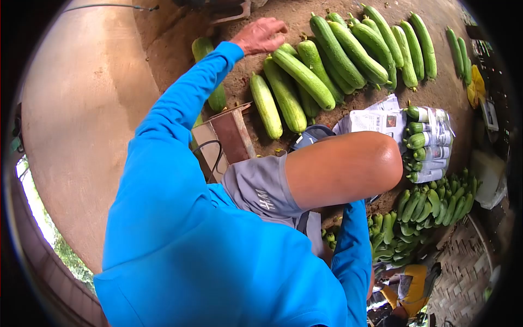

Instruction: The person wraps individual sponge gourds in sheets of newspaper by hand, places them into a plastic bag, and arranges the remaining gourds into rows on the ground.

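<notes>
My left hand [261,36] reaches out at the top, back facing up, fingers loosely bent and a little apart. It is beside the stem ends of several long green gourds, closest to one gourd [304,75] in the row. I see nothing held in it. A paler gourd [266,106] lies at the near end of the row, and another gourd [217,98] lies apart, partly behind my sleeve. My right hand is hidden; only its blue sleeve [353,245] shows, passing behind my bare knee.
A newspaper-wrapped bundle of gourds [430,144] lies beside loose newspaper sheets [376,121]. Below it are piled green banana-shaped fruits [422,206]. A small brown-topped stool or box [231,133] stands by my shorts. A woven mat [460,267] and a yellow cloth [476,86] are at the right.
</notes>
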